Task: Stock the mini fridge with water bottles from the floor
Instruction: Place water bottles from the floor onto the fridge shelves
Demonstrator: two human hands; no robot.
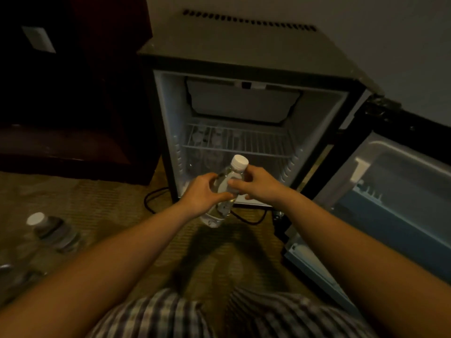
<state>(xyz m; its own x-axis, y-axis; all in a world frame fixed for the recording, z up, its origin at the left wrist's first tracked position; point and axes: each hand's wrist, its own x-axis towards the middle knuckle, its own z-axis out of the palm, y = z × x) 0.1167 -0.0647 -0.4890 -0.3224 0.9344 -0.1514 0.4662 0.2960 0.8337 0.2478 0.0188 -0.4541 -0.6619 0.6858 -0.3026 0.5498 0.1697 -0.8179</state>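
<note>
Clear water bottle (228,189) | between left hand (203,195), right hand (260,182) | both grip midsection

you have a single view, taken from the camera worn on your head. it looks forward and steeply down, so your plaid-clad lap (219,315) fills the bottom edge and both forearms run up into the centre of the frame. the open mini fridge (244,113) sits straight ahead and close, its top panel seen from above and its interior facing you. the open door (390,191) runs off the right edge. the carpet (97,203) occupies the left side. straight lines bow near the edges (wide-angle lens). no second view exists to overlap.
</note>
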